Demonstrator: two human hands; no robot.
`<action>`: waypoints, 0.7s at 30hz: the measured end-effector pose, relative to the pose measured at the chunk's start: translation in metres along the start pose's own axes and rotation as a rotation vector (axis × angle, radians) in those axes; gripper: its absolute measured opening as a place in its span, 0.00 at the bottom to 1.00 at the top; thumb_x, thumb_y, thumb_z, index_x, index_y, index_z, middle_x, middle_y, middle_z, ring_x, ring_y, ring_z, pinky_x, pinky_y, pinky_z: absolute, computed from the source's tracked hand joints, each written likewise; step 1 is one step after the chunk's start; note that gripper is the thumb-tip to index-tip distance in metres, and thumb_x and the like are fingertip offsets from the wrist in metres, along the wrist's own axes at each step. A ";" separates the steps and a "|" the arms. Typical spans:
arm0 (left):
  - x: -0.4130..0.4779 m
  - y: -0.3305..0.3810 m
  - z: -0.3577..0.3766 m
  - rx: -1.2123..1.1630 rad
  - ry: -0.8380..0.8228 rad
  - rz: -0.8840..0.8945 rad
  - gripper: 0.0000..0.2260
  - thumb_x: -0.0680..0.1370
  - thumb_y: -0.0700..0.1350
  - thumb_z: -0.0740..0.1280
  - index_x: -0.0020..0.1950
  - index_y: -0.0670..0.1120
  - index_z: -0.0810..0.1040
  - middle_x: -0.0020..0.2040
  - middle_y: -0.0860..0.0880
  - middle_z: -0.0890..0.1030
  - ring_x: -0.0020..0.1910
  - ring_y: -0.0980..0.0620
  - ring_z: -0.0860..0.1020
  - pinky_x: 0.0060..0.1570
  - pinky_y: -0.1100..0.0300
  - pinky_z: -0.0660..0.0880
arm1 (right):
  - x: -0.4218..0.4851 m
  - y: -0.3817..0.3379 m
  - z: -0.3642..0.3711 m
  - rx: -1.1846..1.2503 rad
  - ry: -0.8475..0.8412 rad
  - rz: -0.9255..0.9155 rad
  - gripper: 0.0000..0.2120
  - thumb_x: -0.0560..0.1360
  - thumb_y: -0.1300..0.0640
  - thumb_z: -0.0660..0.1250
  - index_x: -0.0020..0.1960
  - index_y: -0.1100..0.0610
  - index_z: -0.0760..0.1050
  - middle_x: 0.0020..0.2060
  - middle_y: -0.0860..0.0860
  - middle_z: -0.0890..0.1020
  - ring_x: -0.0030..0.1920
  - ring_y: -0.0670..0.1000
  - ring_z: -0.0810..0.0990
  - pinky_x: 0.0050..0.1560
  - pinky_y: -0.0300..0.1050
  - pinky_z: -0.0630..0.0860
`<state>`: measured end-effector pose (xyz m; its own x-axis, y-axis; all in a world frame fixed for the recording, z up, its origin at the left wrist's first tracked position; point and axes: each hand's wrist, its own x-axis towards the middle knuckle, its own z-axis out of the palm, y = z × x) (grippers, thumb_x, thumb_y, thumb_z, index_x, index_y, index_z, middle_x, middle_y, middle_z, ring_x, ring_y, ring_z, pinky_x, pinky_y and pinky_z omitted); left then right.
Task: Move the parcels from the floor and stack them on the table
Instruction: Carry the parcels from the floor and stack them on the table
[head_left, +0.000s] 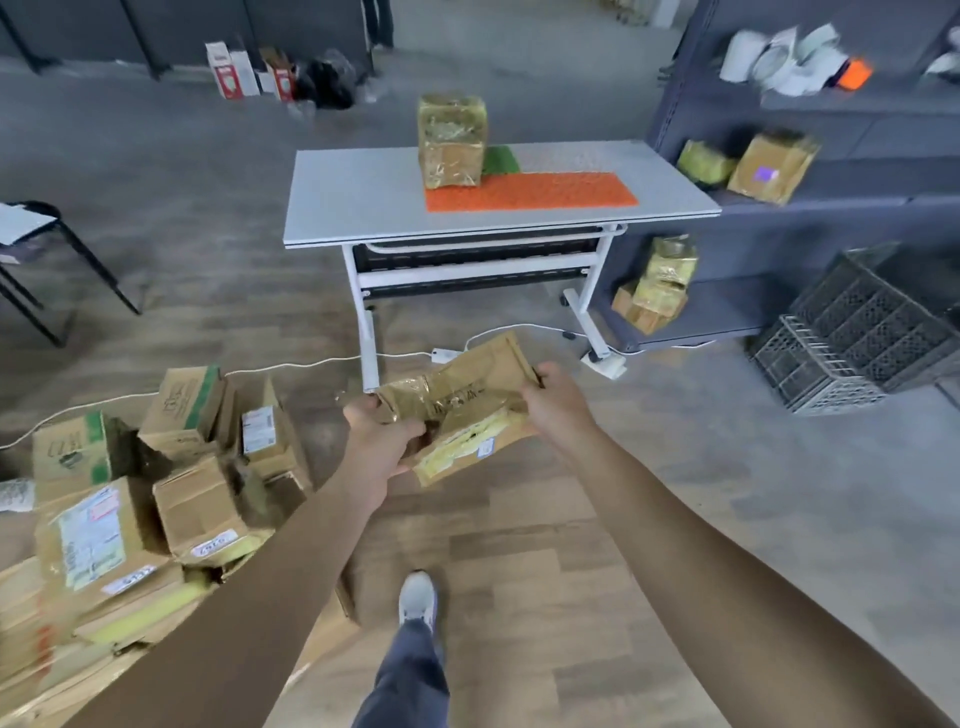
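Note:
A flat brown taped parcel (462, 395) hangs in the air between both hands, in front of the white table (363, 202). My left hand (379, 441) grips its lower left edge. Its upper right corner is held by my right hand (553, 397). On the table stands a stack of brown taped parcels (452, 140), partly on an orange mat (535, 192), with a green mat (501, 160) behind. A heap of cardboard parcels (156, 493) lies on the floor at the lower left.
Grey shelving (831, 171) at the right holds more parcels and bags. Dark plastic crates (852, 338) sit on the floor beside it. A white cable and power strip (447, 355) run across the floor under the table. A black stool (47, 249) stands at the left.

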<state>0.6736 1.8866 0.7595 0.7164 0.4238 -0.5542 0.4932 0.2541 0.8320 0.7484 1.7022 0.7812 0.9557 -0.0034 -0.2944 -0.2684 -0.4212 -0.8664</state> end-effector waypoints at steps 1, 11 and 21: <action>0.011 0.007 0.007 -0.009 -0.014 -0.004 0.26 0.71 0.36 0.71 0.61 0.50 0.61 0.50 0.46 0.77 0.43 0.47 0.80 0.45 0.50 0.81 | 0.012 -0.004 -0.006 -0.014 0.022 -0.020 0.04 0.79 0.59 0.60 0.52 0.55 0.71 0.47 0.52 0.79 0.48 0.54 0.80 0.45 0.48 0.79; 0.137 0.128 0.089 0.514 -0.142 0.355 0.27 0.65 0.48 0.75 0.60 0.58 0.70 0.59 0.49 0.74 0.53 0.49 0.77 0.51 0.51 0.78 | 0.158 -0.090 -0.039 -0.234 0.196 -0.111 0.09 0.80 0.59 0.57 0.56 0.56 0.74 0.44 0.47 0.75 0.38 0.40 0.71 0.32 0.34 0.64; 0.209 0.211 0.183 0.879 -0.319 0.713 0.47 0.63 0.60 0.76 0.75 0.52 0.55 0.67 0.47 0.69 0.65 0.44 0.70 0.61 0.48 0.71 | 0.279 -0.159 -0.053 -0.294 0.205 -0.144 0.06 0.78 0.60 0.56 0.50 0.56 0.72 0.38 0.47 0.74 0.37 0.54 0.77 0.31 0.48 0.73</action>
<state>1.0179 1.8701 0.8147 0.9976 -0.0409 -0.0565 0.0125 -0.6928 0.7210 1.0638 1.7202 0.8577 0.9934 -0.0946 -0.0656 -0.1123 -0.6723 -0.7317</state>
